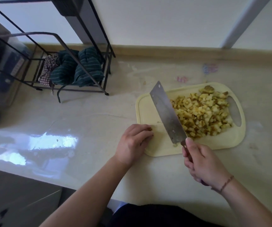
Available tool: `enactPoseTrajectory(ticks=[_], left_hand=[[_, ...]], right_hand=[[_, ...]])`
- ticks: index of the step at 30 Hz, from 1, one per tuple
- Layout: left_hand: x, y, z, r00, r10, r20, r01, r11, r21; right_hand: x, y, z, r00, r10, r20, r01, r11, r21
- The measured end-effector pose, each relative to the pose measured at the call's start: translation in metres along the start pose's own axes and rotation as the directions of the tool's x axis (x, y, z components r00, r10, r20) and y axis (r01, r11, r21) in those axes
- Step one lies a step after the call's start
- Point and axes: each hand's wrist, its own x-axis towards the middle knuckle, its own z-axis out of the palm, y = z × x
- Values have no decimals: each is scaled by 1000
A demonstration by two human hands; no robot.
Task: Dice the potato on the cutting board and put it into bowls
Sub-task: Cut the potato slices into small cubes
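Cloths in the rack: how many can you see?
3, all on the rack's bottom shelf: a checked cloth at left, two green striped cloths beside it. More may be hidden behind.

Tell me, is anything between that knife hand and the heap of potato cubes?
Only the cleaver itself. The right hand grips its handle, and the blade lies against the left side of the diced potato on the cutting board. No bowl is in view.
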Motion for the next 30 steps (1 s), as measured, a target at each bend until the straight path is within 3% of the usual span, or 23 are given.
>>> enactPoseTrajectory(ticks=[4,8,11,13,16,17,18,20,21,24,26,30], left_hand=[[17,2,9,1000,-7,11,7,1000,-25],[38,14,29,993,-116,4,116,992,-54],[43,21,29,989,-147,4,147,985,-91],[32,28,19,975,-213,-67,206,974,-99],[10,50,-2,841,-435,-322,414,900,-137],[6,59,-9,830,-414,-375,394,910,-133],[6,68,-16,871,-319,-375,304,947,-99],[12,81,-24,982,-58,-181,61,998,7],[16,85,-24,999,4,-35,-2,998,70],[29,89,-13,964,-141,225,104,980,167],[37,87,-6,925,-253,284,214,964,161],[55,84,0,898,-302,320,283,953,106]], right_hand=[[6,1,-11,1000,-12,20,10,998,68],[-4,0,-13,994,-78,76,74,996,50],[-13,-1,-21,975,-221,13,220,961,-169],[-18,0,-27,952,-307,-4,280,876,-393],[-26,-4,-35,930,-366,45,282,626,-727],[-28,-6,-37,922,-381,71,277,519,-809],[-29,-7,-39,915,-392,98,276,429,-860],[-29,-10,-40,915,-372,157,270,275,-923],[-29,-12,-39,919,-352,179,262,204,-943],[-31,-17,-38,925,-308,221,251,61,-966],[-34,-18,-36,924,-297,241,252,0,-968],[-39,-26,-32,928,-287,239,238,-37,-970]])
